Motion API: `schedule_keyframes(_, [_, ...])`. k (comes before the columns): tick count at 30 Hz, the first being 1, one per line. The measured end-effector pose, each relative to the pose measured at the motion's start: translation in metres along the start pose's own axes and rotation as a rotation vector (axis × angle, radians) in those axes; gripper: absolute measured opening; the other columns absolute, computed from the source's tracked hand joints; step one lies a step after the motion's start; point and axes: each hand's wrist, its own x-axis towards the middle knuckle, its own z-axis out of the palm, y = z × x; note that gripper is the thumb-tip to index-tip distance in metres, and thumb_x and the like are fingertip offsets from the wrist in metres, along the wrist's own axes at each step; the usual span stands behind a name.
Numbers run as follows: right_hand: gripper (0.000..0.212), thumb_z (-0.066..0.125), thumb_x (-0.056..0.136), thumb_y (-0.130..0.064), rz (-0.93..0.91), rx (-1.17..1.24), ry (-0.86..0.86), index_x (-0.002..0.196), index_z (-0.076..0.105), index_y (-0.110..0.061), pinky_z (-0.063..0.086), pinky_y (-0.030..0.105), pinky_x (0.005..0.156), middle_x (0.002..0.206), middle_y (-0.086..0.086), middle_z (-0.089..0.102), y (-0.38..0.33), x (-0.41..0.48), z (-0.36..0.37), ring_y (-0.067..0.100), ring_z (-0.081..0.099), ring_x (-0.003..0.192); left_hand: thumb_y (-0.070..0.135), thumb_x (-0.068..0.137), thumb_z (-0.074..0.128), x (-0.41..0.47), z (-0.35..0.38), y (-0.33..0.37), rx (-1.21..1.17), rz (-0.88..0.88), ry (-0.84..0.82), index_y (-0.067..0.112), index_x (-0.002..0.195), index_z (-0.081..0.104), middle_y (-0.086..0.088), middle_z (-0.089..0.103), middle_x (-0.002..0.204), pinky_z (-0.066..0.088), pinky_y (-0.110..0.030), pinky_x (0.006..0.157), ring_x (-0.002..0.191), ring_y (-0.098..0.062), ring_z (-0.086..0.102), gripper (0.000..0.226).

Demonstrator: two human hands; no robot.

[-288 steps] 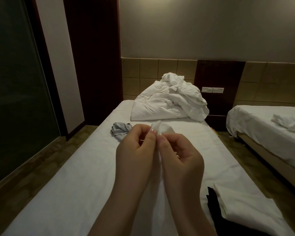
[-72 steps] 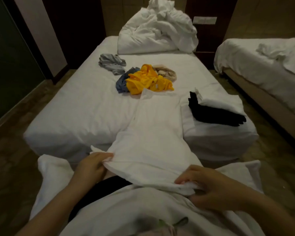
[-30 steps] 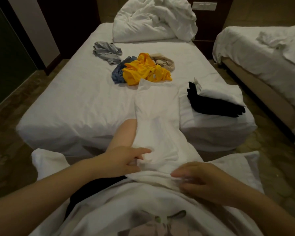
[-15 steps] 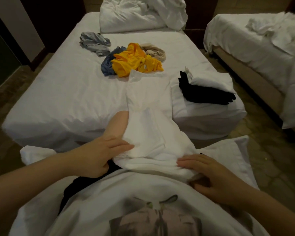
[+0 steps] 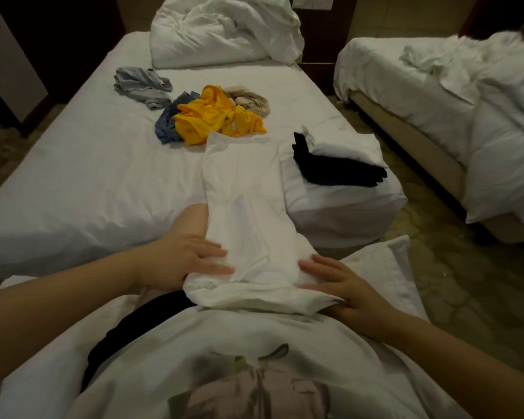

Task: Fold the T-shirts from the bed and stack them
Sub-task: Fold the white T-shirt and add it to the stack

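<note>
Dim, warm indoor lighting; wide-angle view.
White bedding (image 5: pixel 82 179) reads brightest; floor and corners fall dark; edges bow and soften slightly.

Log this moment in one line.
step: folding white shirt | left hand: pressing shirt | right hand: pressing shirt | stack: black, white | pile: unfolded

No writing can be read (the yellow shirt (image 5: pixel 200 119) bears a tag (image 5: pixel 233 126), illegibly small).
</note>
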Motion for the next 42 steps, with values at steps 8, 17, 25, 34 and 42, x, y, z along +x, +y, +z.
schedule_keyframes(8, [0.031, 0.052, 0.087, -0.05, -0.019, 0.333, 0.181, 0.118, 0.055, -0.05, 0.042, 0.018, 0.099, 0.114, -0.027, 0.062, -0.035, 0.031, -0.023, 0.002, 0.058, 0.112, 0.06, 0.089, 0.04, -0.007, -0.004, -0.006, -0.421, -0.012, 0.093, 0.018, 0.121, 0.063, -0.003, 0.059, 0.128, 0.007, -0.001, 0.106, 0.128, -0.005, 0.036, 0.057])
schedule_keyframes(17, [0.045, 0.054, 0.085, 0.011, 0.28, 0.661, 0.328, 0.075, 0.075, -0.028, 0.051, 0.014, 0.063, 0.068, -0.011, 0.071, -0.015, 0.037, -0.035, 0.0, 0.065, 0.068, 0.076, 0.077, 0.041, -0.009, -0.002, 0.006, -0.742, -0.292, 0.065, 0.032, 0.113, 0.067, 0.016, 0.06, 0.124, 0.032, -0.012, 0.104, 0.119, 0.0, 0.051, 0.063])
schedule_keyframes(25, [0.037, 0.06, 0.077, 0.015, 0.356, 0.607, 0.357, 0.082, 0.071, -0.02, 0.043, 0.005, 0.084, 0.086, -0.026, 0.07, -0.006, 0.022, 0.009, -0.012, 0.059, 0.096, 0.02, 0.089, 0.06, 0.001, 0.003, 0.017, -1.104, -0.482, 0.195, 0.028, 0.104, 0.067, 0.043, 0.06, 0.084, 0.037, 0.002, 0.074, 0.087, 0.026, 0.052, 0.018])
schedule_keyframes(34, [0.037, 0.06, 0.069, 0.023, 0.286, 0.722, 0.327, 0.075, 0.068, -0.013, 0.054, 0.022, 0.053, 0.066, -0.006, 0.069, -0.031, 0.058, -0.068, 0.008, 0.065, 0.061, 0.091, 0.053, 0.048, -0.002, -0.032, -0.014, -1.088, -0.453, 0.424, 0.073, 0.073, 0.055, 0.046, 0.058, 0.078, 0.043, -0.006, 0.075, 0.082, 0.022, 0.056, 0.028])
schedule_keyframes(42, [0.022, 0.055, 0.085, 0.008, 0.317, 0.675, 0.524, 0.076, 0.06, -0.011, 0.045, 0.013, 0.051, 0.055, -0.011, 0.059, -0.007, 0.145, -0.121, 0.0, 0.054, 0.054, 0.058, 0.034, 0.083, 0.036, -0.069, -0.08, -1.536, -0.462, 0.632, 0.032, 0.076, 0.077, 0.005, 0.074, 0.08, 0.053, -0.018, 0.062, 0.075, -0.009, 0.068, 0.05])
